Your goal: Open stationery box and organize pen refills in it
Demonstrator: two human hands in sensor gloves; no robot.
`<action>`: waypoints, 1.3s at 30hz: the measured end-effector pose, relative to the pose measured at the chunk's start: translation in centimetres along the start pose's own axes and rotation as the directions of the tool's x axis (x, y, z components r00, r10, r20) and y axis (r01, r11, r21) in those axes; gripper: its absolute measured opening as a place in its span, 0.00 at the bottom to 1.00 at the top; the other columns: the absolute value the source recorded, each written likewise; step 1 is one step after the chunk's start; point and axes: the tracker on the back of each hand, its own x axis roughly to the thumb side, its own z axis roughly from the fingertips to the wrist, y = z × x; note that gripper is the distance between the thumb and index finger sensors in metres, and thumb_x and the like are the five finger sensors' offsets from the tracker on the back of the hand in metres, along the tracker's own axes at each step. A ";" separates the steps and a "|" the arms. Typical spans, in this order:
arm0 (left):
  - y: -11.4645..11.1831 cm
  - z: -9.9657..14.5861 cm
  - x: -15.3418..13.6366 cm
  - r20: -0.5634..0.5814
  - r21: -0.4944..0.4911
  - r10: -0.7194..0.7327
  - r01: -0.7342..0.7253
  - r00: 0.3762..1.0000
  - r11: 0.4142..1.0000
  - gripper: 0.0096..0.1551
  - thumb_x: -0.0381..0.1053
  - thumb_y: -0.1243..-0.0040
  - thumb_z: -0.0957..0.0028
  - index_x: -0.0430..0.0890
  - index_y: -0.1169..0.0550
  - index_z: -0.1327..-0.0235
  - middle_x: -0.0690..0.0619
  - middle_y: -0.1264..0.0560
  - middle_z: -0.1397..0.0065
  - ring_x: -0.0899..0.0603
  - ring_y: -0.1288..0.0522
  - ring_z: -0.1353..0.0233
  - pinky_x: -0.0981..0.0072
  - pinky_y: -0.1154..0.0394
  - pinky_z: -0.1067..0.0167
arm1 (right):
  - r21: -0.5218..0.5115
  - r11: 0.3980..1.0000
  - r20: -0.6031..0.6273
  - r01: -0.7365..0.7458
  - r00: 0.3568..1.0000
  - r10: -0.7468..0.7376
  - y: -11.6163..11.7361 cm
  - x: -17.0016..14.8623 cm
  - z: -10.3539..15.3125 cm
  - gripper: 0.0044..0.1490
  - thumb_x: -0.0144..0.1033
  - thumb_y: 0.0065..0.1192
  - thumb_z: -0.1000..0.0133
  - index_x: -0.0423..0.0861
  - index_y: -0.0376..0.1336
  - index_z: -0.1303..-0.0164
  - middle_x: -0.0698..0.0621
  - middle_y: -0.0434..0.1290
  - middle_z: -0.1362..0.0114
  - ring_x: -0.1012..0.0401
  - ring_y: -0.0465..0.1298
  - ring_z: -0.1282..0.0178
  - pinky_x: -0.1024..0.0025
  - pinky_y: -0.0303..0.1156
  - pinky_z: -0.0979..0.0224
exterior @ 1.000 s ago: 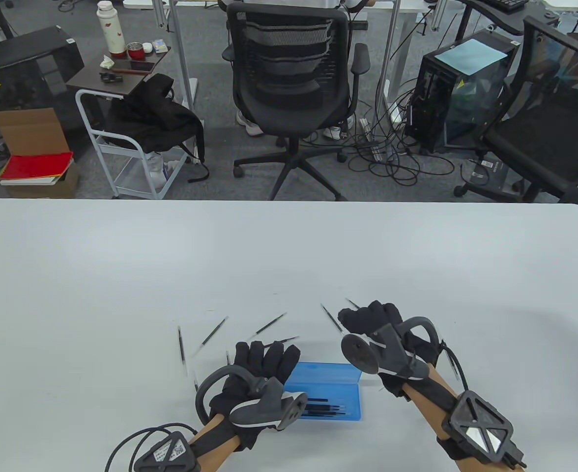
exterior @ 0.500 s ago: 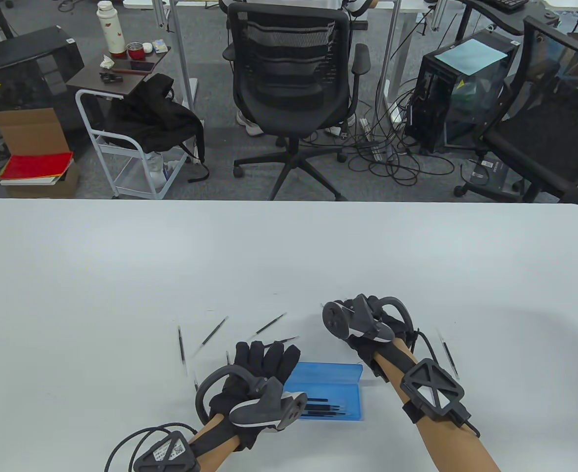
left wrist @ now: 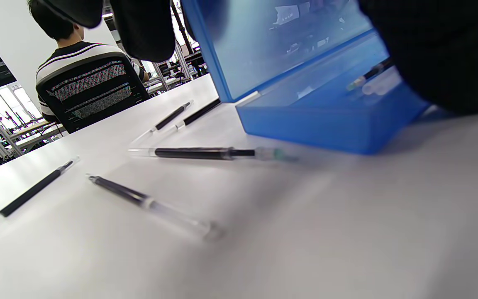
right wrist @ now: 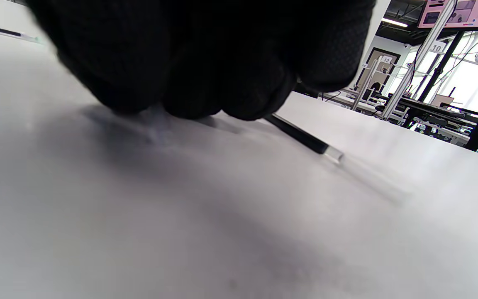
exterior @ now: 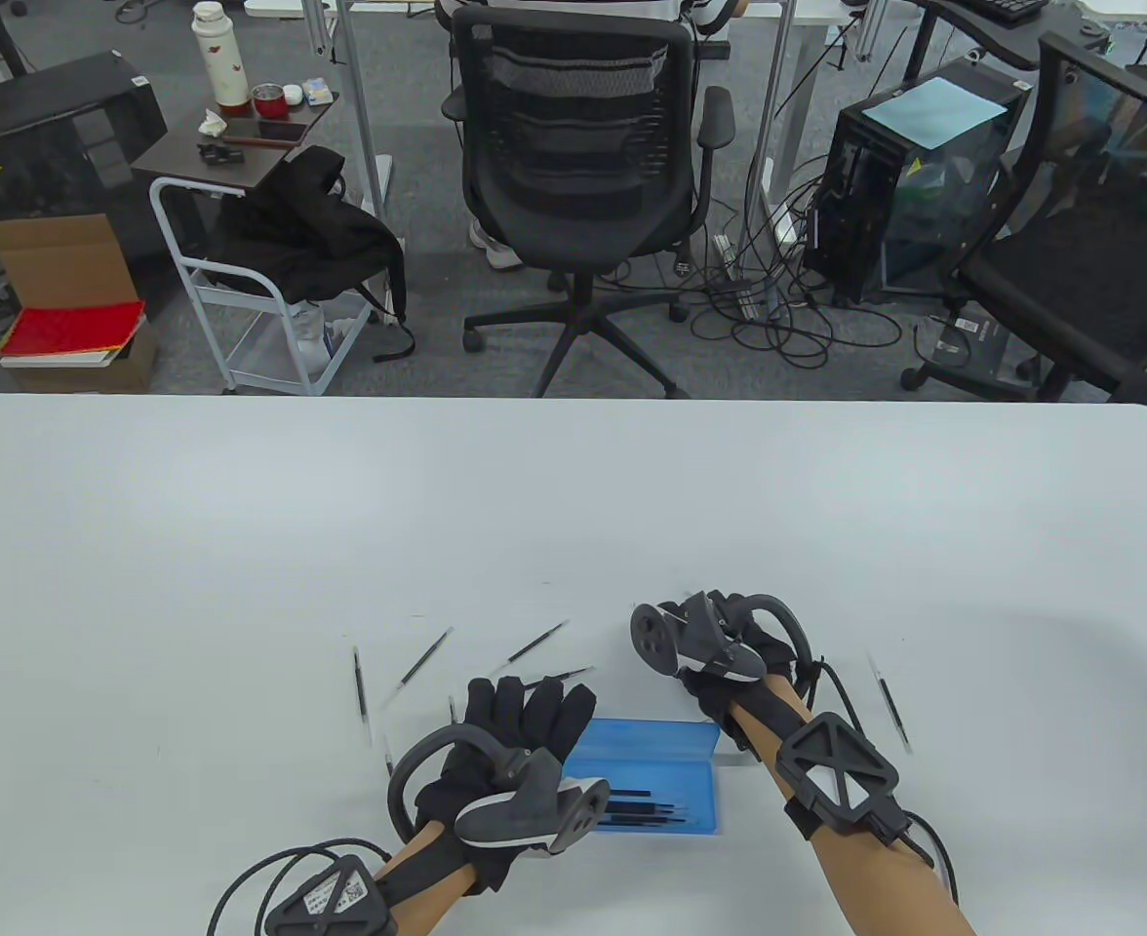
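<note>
The see-through blue plastic box [exterior: 647, 785] sits open near the front, left hand [exterior: 520, 736] flat holding its lid, while the right hand [exterior: 730, 663] pinches a thin black pen refill [right wrist: 301, 137] off the table — next, I think, carry it left into the box.

Both hands wear black knit sensor gloves covering every finger. The left hand [exterior: 525, 726] carries a dark grey tracker with a pale grey underside, a round disc end and a curved black loop. The right hand [exterior: 730, 648] carries a matching tracker [exterior: 695, 639]. Each forearm is bare above a black wrist strap holding a diamond-shaped black frame with an X-shaped brace, and 1 thin black cable runs from each.
</note>
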 end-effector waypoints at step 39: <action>-0.1 0.0 0.0 0.004 0.001 0.005 -0.005 1.000 1.000 0.83 0.80 0.42 0.66 0.40 0.70 0.19 0.40 0.56 0.11 0.25 0.42 0.16 0.25 0.45 0.24 | -0.305 0.946 0.248 0.108 0.968 -0.031 -7.9 -0.1 11.2 0.39 0.43 0.77 0.54 0.47 0.67 0.32 0.54 0.84 0.44 0.53 0.84 0.43 0.45 0.77 0.28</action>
